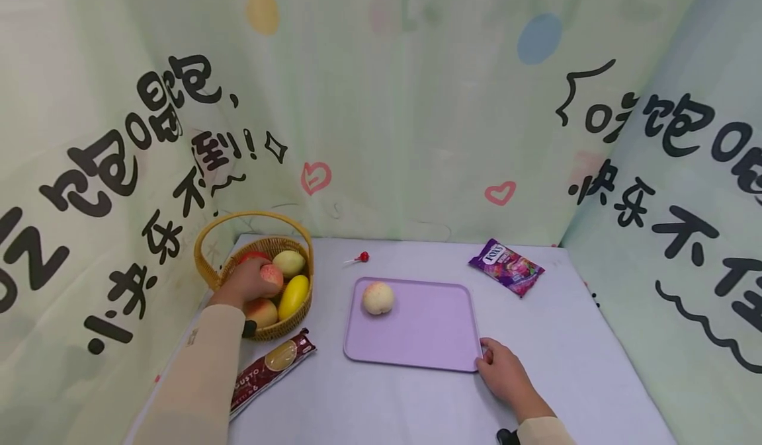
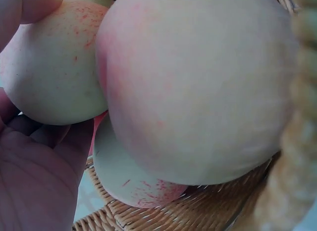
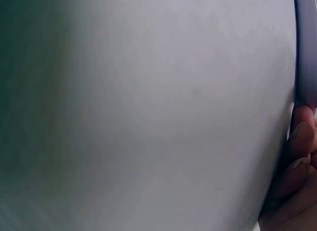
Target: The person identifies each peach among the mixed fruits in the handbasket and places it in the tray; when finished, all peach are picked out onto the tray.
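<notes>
My left hand (image 1: 245, 282) reaches into a wicker basket (image 1: 305, 313) at the left. It grips a pink-speckled peach (image 1: 272, 280); the left wrist view shows thumb and fingers on opposite sides of that peach (image 2: 57, 67). A larger peach (image 2: 198, 87) sits right beside it. A lilac tray (image 1: 417, 332) lies in the middle with one pale peach (image 1: 378, 298) at its upper left. At the tray's near right corner, my right hand (image 1: 506, 372) pinches the rim; its curled fingers (image 3: 301, 139) show at the tray's edge in the right wrist view.
The basket also holds a yellow mango (image 1: 294, 297), a pale green-yellow fruit (image 1: 289, 264) and another peach (image 1: 262, 313) under its tall handle (image 1: 256, 213). A maroon packet (image 1: 270, 371) lies before it. Farther back are a red lollipop (image 1: 364, 257) and a purple candy bag (image 1: 507, 267).
</notes>
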A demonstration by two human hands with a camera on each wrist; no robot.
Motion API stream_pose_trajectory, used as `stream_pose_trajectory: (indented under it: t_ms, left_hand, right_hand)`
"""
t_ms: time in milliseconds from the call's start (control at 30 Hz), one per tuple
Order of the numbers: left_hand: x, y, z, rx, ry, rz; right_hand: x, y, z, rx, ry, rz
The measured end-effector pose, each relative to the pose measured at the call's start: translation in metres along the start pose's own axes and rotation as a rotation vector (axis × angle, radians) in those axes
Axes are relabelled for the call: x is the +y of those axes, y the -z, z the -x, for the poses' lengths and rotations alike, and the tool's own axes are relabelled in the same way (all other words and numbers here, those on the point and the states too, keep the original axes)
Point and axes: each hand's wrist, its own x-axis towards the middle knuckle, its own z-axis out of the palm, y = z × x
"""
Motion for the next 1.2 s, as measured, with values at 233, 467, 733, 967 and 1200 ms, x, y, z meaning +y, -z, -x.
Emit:
stream_pose_trajectory:
  t_ms: [233, 467, 733, 967, 1200]
  left_hand:
    - [-0.001, 0.002, -0.001, 0.069, -0.083, 0.006]
    - [0.004, 0.004, 0.003, 0.075, -0.113, 0.046]
    - [0.016, 0.007, 0.014, 0.094, -0.115, 0.093]
    - [0.021, 0.009, 0.022, 0.121, -0.112, 0.061]
    - [0.024, 0.007, 0.026, 0.157, -0.135, 0.074]
  right_hand:
    - [0.0, 0.0, 0.0, -0.009, -0.015, 0.001]
    - [0.0, 0.0, 0.0, -0.01, -0.013, -0.003]
    - [0.0, 0.0, 0.001, -0.004, -0.006, -0.004]
    - [-0.001, 0.001, 0.001, 0.001, -0.006, -0.004]
    - [0.0, 0.001, 0.001, 0.001, -0.003, -0.01]
